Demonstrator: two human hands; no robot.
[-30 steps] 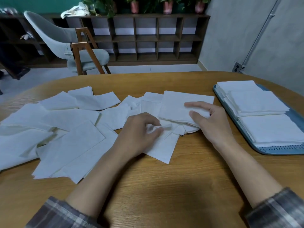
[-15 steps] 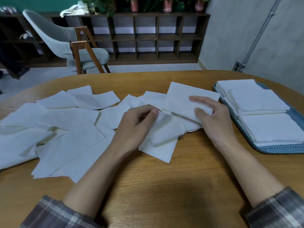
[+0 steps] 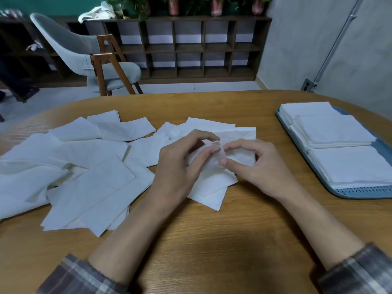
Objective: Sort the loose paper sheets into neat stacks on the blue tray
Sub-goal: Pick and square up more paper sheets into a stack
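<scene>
We are noting white paper sheets (image 3: 95, 183) lying scattered, overlapping, left and centre; neat stacks (image 3: 350, 166) sitting on the blue tray (image 3: 360, 192), right.

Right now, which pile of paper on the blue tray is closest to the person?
The front pile, beside the blue tray's slotted near edge. The middle pile and back pile lie farther back on it.

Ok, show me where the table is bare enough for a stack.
Bare tabletop lies between the right hand and the blue tray, and along the near edge around both forearms. The loose sheets crowd the left half; stacks fill the tray.
</scene>
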